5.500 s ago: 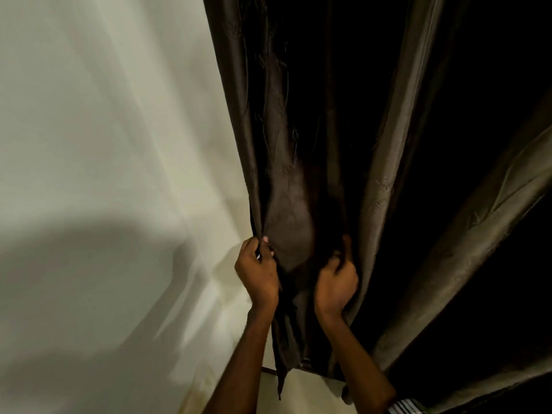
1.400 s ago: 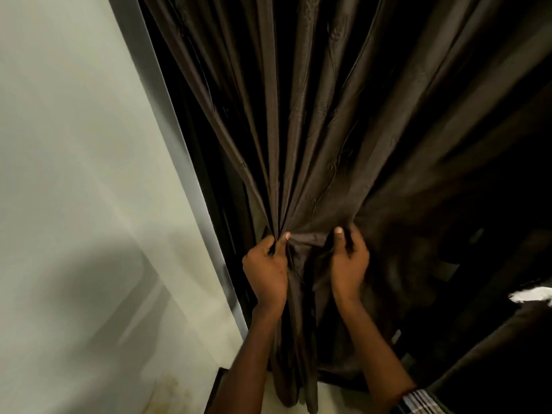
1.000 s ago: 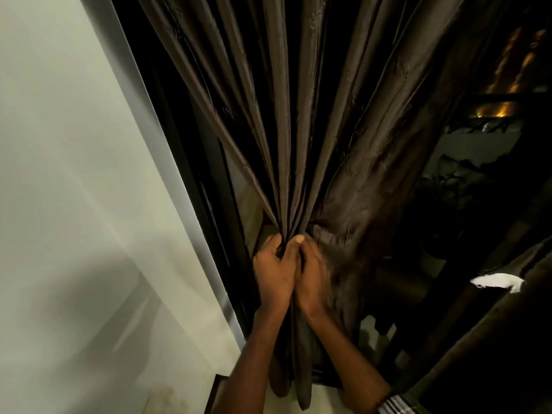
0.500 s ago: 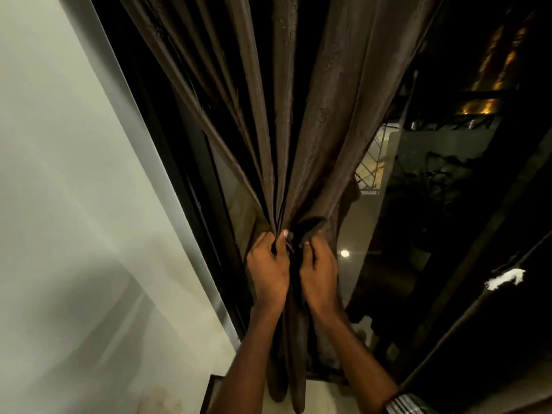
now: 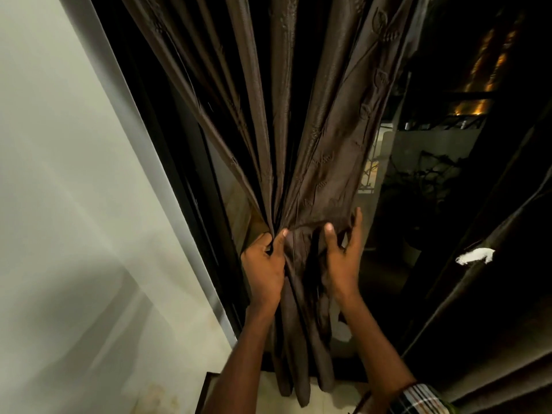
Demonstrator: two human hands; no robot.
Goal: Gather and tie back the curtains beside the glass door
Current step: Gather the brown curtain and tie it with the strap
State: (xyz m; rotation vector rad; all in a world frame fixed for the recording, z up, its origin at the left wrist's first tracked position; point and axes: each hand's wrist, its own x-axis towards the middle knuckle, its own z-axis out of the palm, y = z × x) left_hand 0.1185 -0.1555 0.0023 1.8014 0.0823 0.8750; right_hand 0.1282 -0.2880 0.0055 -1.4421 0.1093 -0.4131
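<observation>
A dark brown embossed curtain [image 5: 322, 138] hangs in the middle of the head view, bunched into narrow folds in front of the glass door [image 5: 424, 186]. My left hand [image 5: 264, 264] is shut on the left folds of the bundle at waist height, thumb on the front. My right hand [image 5: 343, 255] is just right of it, fingers spread and reaching around the bundle's right edge, thumb resting on the cloth. Below my hands the curtain hangs loose to the floor. A second dark curtain [image 5: 490, 294] slants across the lower right.
A pale wall [image 5: 74, 204] fills the left side, ending at a grey frame edge [image 5: 155, 162] and the black door frame [image 5: 191, 156]. Through the glass I see a dark balcony with plants and distant orange lights. A white scrap [image 5: 475, 255] sits on the right curtain.
The spread curtain has been drawn left into a tight bundle, baring the glass door. In the last half second my right hand opened and shifted right, away from my left hand.
</observation>
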